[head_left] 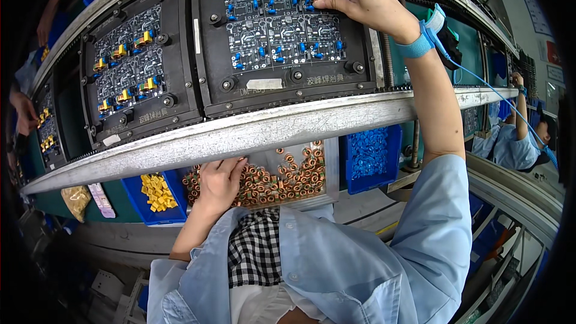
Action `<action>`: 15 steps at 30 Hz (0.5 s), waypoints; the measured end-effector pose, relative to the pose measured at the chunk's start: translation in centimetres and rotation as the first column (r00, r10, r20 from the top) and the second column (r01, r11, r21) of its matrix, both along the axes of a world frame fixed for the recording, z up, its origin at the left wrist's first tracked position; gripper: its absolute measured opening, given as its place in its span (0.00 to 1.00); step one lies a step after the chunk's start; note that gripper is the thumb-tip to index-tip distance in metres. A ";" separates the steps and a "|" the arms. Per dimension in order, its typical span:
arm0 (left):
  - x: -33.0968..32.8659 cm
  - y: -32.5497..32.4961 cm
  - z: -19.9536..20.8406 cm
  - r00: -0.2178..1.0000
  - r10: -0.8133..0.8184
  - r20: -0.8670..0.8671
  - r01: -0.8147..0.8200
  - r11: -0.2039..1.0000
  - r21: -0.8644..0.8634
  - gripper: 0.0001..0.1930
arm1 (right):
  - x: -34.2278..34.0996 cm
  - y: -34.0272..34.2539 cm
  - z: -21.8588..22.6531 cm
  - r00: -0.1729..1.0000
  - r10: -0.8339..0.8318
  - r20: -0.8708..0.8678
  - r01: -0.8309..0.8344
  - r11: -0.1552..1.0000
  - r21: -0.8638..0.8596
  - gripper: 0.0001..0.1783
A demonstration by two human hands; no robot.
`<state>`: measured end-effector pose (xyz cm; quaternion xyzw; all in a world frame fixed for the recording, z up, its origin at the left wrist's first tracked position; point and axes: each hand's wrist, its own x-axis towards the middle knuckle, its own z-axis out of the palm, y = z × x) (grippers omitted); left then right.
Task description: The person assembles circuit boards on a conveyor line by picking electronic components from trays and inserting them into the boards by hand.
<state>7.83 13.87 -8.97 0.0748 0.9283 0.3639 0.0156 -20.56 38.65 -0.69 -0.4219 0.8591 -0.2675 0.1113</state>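
Note:
My right hand [367, 1] reaches over the rail to the upper right corner of a panel of dark circuit boards [287, 21] in a black fixture [207, 72]. Its thumb and forefinger pinch together beside a small blue disc-shaped component [309, 6]; what lies between the fingertips is hidden. A light-blue wrist strap [416, 45] with a coiled cord circles that wrist. My left hand [219, 185] rests over a tray of copper-wound ring coils [294, 186], below the rail. Its fingers are curled with thumb and forefinger close together; what they grip cannot be made out.
A second fixture [144, 108] at left carries boards with yellow and blue components. A metal rail [288, 123] crosses in front. Blue bins hold yellow blocks [159, 193] and blue discs [367, 155]. Other people's hands [25, 114] show at far left; another worker [519, 138] sits at right.

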 end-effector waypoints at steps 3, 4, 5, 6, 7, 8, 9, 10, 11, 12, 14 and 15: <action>0.3 0.0 0.8 0.997 -0.051 -0.052 0.053 0.998 0.041 0.09 | 0.5 -0.1 -0.2 0.996 -0.017 -0.091 0.015 0.999 -0.030 0.06; 0.4 0.0 1.3 0.994 -0.075 -0.079 0.080 0.995 0.060 0.09 | 0.7 -0.1 -0.3 0.990 -0.027 -0.136 0.021 0.999 -0.046 0.06; 0.5 0.0 1.8 0.990 -0.098 -0.106 0.106 0.991 0.077 0.10 | 0.9 -0.2 -0.4 0.983 -0.036 -0.181 0.025 0.998 -0.063 0.06; 0.5 -0.1 2.6 0.989 -0.101 -0.110 0.109 0.992 0.070 0.10 | 0.9 0.0 -0.7 0.982 -0.039 -0.186 0.027 0.997 -0.069 0.06; 0.5 -0.2 3.8 0.991 -0.108 -0.077 0.116 0.987 0.112 0.10 | 0.7 0.3 -1.1 0.949 0.010 -0.316 -0.059 0.988 -0.146 0.06; 0.3 -0.4 5.2 0.992 -0.118 -0.043 0.123 0.980 0.155 0.10 | 0.4 0.6 -1.6 0.895 0.044 -0.443 -0.150 0.966 -0.208 0.06; 0.2 -0.5 6.7 0.992 -0.130 -0.009 0.129 0.971 0.199 0.10 | 0.3 1.0 -1.9 0.823 0.064 -0.565 -0.247 0.935 -0.253 0.06; 0.0 -0.6 8.0 0.989 -0.144 0.024 0.134 0.961 0.244 0.11 | 0.3 1.3 -2.0 0.733 0.070 -0.677 -0.344 0.896 -0.281 0.06; -0.6 -0.8 9.3 0.990 -0.139 0.023 0.128 0.957 0.261 0.11 | 0.6 1.2 -1.8 0.730 0.064 -0.680 -0.345 0.893 -0.287 0.06; -1.6 -1.1 10.2 0.990 -0.137 0.021 0.126 0.952 0.279 0.11 | 0.9 1.1 -1.3 0.804 0.046 -0.593 -0.244 0.935 -0.258 0.06; -3.8 -1.4 10.9 0.989 -0.150 -0.011 0.147 0.945 0.294 0.12 | 2.1 1.2 0.1 0.915 -0.028 -0.403 -0.039 0.987 -0.157 0.06; -5.3 -1.3 11.2 0.987 -0.154 -0.037 0.158 0.937 0.312 0.12 | 2.8 1.1 0.9 0.950 -0.080 -0.303 0.054 0.994 -0.092 0.06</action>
